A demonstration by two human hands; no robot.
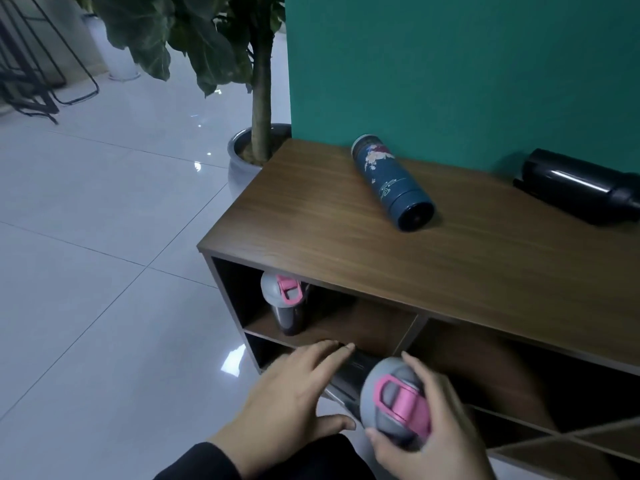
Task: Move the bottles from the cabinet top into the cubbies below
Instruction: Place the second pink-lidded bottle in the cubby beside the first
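Note:
A dark bottle with a grey and pink lid (394,400) is held in front of the cabinet's lower left cubby, lid toward me. My right hand (433,434) is closed around the lid. My left hand (294,393) lies along the bottle's dark body, fingers spread. A second bottle with the same grey and pink lid (285,301) stands upright in the upper left cubby. On the wooden cabinet top (329,220) a blue patterned bottle (393,183) lies on its side, and a black bottle (578,187) lies at the right edge.
A teal wall (450,64) rises behind the cabinet. A potted plant in a grey pot (242,147) stands at the cabinet's far left corner. Glossy white floor tiles (104,254) spread to the left. Black chair legs (41,81) are at the far left.

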